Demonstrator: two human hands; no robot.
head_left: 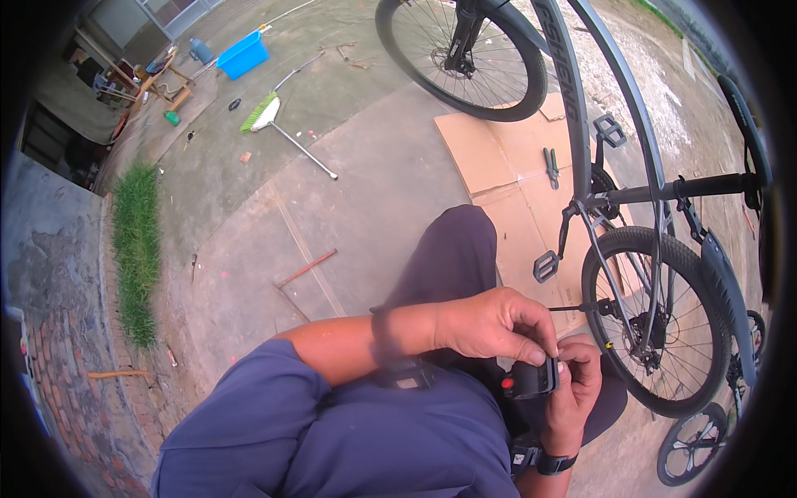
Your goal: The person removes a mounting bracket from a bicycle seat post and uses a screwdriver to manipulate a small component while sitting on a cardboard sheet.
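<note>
1. Part (530, 382): black, with a red knob (507, 383); located over my lap, between my two hands.
2. Left hand (496, 324): I clamp the part's upper edge with thumb and fingers.
3. Right hand (579, 380): I grip its right side, thumb and fingers closed on it; black strap (556, 463) on the wrist.
4. Bike (569, 91): to my right, apart from the part.
5. Pliers (551, 169): on the cardboard (523, 236), beyond my hands, beside the bike.

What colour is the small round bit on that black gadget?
The small round bit is red; head view.
</note>
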